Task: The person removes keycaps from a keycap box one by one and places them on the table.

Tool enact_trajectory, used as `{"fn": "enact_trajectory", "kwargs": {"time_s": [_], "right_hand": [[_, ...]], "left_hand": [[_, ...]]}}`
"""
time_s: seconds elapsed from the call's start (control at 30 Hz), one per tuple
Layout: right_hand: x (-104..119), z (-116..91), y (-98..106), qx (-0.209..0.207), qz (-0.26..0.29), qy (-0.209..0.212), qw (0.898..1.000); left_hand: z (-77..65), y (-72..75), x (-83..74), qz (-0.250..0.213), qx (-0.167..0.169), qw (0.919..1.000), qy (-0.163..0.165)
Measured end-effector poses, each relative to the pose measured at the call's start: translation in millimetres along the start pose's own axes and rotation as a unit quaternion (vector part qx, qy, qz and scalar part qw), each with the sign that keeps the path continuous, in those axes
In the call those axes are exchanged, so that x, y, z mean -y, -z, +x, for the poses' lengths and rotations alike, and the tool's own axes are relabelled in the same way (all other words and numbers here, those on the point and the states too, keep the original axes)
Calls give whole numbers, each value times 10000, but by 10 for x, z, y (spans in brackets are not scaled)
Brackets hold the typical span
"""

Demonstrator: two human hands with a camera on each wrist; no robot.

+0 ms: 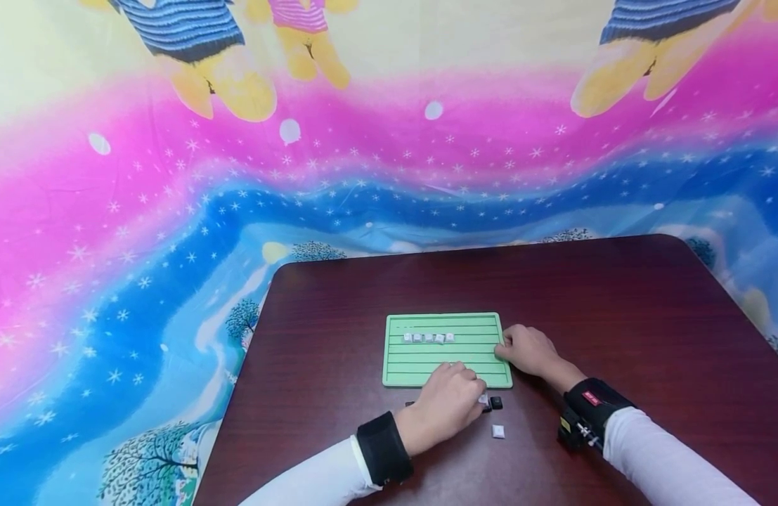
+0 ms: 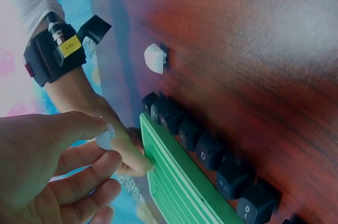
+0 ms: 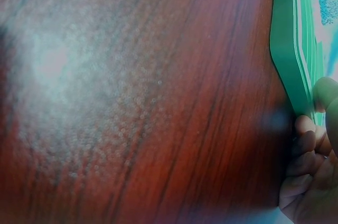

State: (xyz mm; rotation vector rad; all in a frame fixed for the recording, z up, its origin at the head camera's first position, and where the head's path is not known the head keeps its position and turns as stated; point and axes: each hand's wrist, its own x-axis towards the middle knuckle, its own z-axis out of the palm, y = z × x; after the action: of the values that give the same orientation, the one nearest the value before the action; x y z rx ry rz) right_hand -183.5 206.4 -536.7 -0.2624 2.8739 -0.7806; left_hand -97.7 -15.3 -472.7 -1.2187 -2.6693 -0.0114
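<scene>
In the head view my left hand (image 1: 442, 402) is over the near edge of a green ridged board (image 1: 395, 372). Its thumb and fingertips pinch a small white keycap (image 2: 105, 137), seen best in the left wrist view. My right hand (image 1: 531, 350) grips the board's right edge, thumb on top and the other fingers curled by the side. On the board, several white keycaps (image 1: 429, 338) stand in a short row left of centre. Along the near edge runs a line of black keycaps (image 2: 210, 151), largely hidden by my left hand in the head view.
One loose white keycap (image 1: 498, 431) lies on the dark wooden table (image 1: 325, 337), nearer to me than the black ones. Behind the table hangs a colourful printed cloth (image 1: 389, 147). Both wrists wear black bands, and a small device (image 1: 572, 429) hangs at the right one.
</scene>
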Motion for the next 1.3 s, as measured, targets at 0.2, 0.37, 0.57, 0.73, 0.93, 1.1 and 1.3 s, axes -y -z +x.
{"fn": "enact_trajectory", "kwargs": {"time_s": [0.2, 0.37, 0.57, 0.73, 0.93, 1.1, 1.3], "right_hand": [[-7, 12, 3, 22, -29, -55, 10000], [-1, 6, 6, 54, -18, -57, 10000], [9, 2, 6, 32, -16, -31, 10000], [2, 2, 5, 29, -18, -24, 10000], [-8, 1, -1, 13, -25, -13, 10000], [-21, 4, -10, 43, 14, 10, 10000], [-14, 4, 0, 77, 22, -49, 10000]], "left_hand": [[-47, -35, -56, -20, 48, 9999, -109], [-81, -53, -95, -37, 187, 9996, -214], [-119, -77, -124, -105, 304, 9992, -237], [-153, -100, -166, 125, 317, 9988, -345], [-202, -152, -227, 303, 182, 9979, -538], [-237, -219, -270, 432, 117, 9967, -679], [-261, -286, -289, 398, 177, 9963, -745]]}}
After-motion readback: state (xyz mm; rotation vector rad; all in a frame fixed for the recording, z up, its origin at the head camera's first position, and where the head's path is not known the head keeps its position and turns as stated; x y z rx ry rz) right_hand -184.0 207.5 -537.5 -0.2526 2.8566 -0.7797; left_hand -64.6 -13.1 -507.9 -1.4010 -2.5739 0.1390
